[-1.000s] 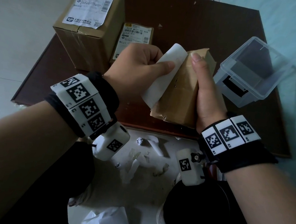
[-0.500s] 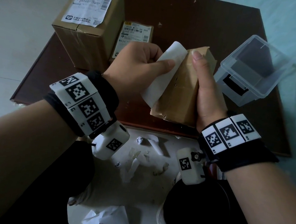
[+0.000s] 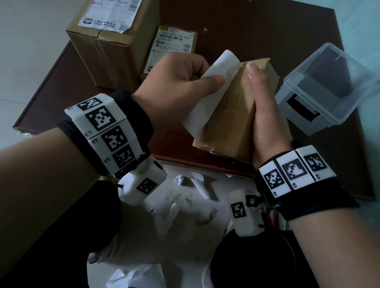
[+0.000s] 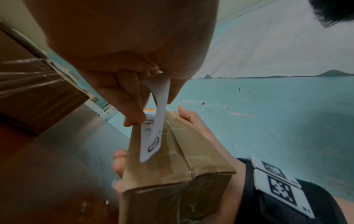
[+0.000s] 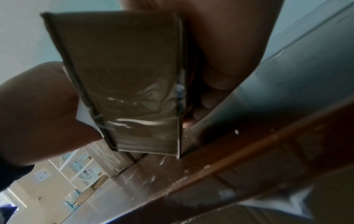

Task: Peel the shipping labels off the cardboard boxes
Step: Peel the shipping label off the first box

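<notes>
Shipping label (image 3: 209,92) has come a little further off the small cardboard box (image 3: 232,115) than a moment ago, though the change is slight: its white underside curls away leftward while its right-hand edge still seems stuck to the face. The left hand (image 3: 181,82) keeps its thumb and curled fingers pinched on the freed paper, and the right hand (image 3: 266,119) stays wrapped around the box, held above the tabletop's (image 3: 255,26) near edge. Two labelled boxes (image 3: 112,27) wait at the far left corner, so most of the task likely remains.
</notes>
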Demonstrator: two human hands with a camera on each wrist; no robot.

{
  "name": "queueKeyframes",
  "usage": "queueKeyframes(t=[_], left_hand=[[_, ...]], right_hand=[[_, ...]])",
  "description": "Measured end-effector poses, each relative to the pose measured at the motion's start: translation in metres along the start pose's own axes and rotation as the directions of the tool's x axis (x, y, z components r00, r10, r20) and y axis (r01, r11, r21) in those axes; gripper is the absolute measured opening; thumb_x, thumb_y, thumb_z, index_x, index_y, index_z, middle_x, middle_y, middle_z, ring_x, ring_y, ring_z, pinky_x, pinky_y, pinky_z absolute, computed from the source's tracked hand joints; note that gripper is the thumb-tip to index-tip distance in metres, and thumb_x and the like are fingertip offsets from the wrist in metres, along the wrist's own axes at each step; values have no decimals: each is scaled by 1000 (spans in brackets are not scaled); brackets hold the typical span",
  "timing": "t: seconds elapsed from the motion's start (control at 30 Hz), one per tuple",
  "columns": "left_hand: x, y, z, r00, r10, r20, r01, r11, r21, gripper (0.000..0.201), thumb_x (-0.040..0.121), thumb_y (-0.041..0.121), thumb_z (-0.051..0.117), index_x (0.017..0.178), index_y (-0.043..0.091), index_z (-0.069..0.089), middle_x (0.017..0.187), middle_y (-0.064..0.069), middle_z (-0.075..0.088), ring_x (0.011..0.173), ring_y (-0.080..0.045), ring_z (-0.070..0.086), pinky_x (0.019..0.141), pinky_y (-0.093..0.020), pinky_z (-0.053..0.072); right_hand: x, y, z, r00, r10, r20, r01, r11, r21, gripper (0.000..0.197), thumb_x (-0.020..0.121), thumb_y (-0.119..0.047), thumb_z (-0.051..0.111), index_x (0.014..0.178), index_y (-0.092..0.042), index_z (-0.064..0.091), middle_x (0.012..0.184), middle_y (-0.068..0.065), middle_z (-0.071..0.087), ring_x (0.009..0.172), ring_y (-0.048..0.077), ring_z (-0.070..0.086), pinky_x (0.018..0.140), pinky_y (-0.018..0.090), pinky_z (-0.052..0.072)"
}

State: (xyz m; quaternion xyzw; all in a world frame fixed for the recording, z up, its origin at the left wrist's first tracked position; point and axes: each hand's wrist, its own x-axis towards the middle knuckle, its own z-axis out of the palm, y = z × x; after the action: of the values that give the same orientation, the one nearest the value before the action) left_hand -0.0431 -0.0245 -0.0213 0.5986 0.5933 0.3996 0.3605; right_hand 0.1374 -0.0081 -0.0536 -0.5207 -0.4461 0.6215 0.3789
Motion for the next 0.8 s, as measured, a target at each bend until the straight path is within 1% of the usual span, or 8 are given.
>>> queueKeyframes(t=[0.13,0.2,0.27,0.37,0.43,0.5,0.6,0.8], left_hand=[[0,0,-1,1000,15,7,-15,1000,-7,34,95,32,68,89,-2,69,86,-17,71,73,-18,64,64,-34,50],[0,0,-1,1000,19,7,-19,1000,-15,36,94,32,68,89,-3,68,87,-20,70,73,-23,64,64,-35,49],[-1,0,0,1000,18,8,-18,1000,-19,37,93,34,68,89,-3,68,87,-21,70,72,-26,64,64,-36,49],[-1,1,0,1000,10,8,-10,1000,-27,38,90,36,68,87,-2,68,86,-21,69,71,-21,62,63,-37,48],[0,1,-1,1000,3,9,-3,1000,-30,38,88,38,68,85,0,68,85,-20,69,70,-21,62,63,-37,47],[0,1,-1,1000,-7,9,8,999,-38,39,86,40,67,84,1,68,85,-19,70,70,-24,63,64,-38,48],[0,0,-2,1000,-11,5,11,999,-46,39,86,40,68,84,1,68,85,-18,71,71,-19,64,64,-38,49],[1,0,-1,1000,-9,4,10,998,-63,42,85,40,68,84,-1,67,85,-23,69,70,-22,61,64,-39,47]], right_hand=[[0,-1,0,1000,4,-10,-4,1000,-4,110,50,-95,78,138,-29,68,124,6,79,117,27,76,106,54,57],[-1,-2,0,1000,6,-11,-6,1000,-11,99,60,-91,76,137,-29,68,123,5,80,115,27,77,105,54,58],[-2,-2,0,1000,12,-15,-12,1000,-12,90,66,-87,72,136,-29,69,121,5,80,114,27,77,104,54,59],[-2,-2,0,1000,7,-15,-7,1000,-7,89,68,-87,72,136,-29,70,123,5,80,116,27,77,105,54,58],[-3,-2,1,1000,-2,-13,2,1000,-3,89,68,-87,72,136,-29,70,124,6,79,116,27,76,105,55,58],[-3,-2,1,1000,-11,-11,11,1000,-6,93,65,-90,74,135,-29,70,123,6,79,116,27,76,105,55,58],[-2,-1,2,1000,-16,-13,16,1000,3,106,52,-95,76,135,-29,71,124,7,79,117,28,76,106,55,57],[-2,-1,2,999,-33,-10,33,999,-4,111,48,-97,75,137,-29,70,124,6,79,117,27,76,108,54,56]])
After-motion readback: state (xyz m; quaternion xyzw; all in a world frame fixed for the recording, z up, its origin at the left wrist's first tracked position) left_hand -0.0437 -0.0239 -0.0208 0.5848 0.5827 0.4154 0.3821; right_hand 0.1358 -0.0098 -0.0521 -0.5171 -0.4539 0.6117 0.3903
